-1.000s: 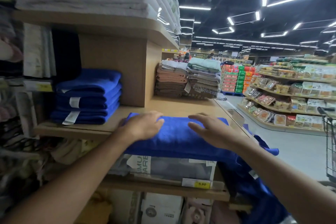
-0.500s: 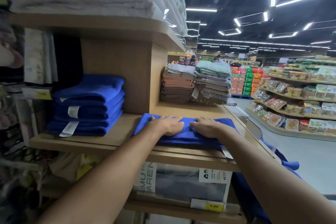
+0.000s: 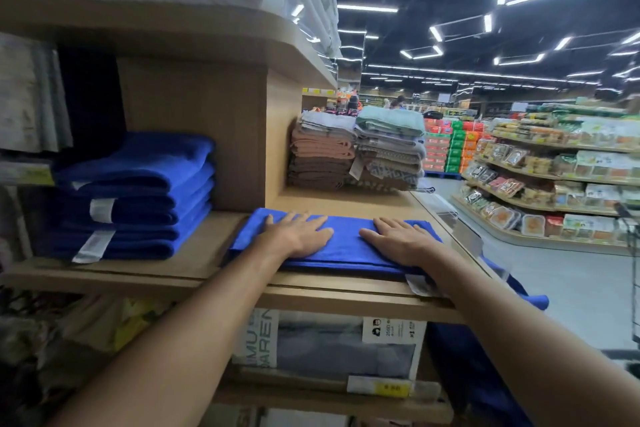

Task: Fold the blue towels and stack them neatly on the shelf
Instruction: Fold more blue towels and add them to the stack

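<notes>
While flat, both hands (image 3: 349,239) press blue towel (image 3: 346,255).

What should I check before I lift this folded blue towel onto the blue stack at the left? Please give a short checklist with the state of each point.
1. Left hand and right hand flat on the folded towel: ok.
2. Towel lies fully on the shelf: ok.
3. Top of the blue stack free to receive it: ok.
4. Stack edges even: not ok, layers slightly offset.
5. Towel's label tucked in: not ok, it sticks out at the front.
6. Blue cloth hanging off the right end, separate from this towel: cannot tell.
</notes>
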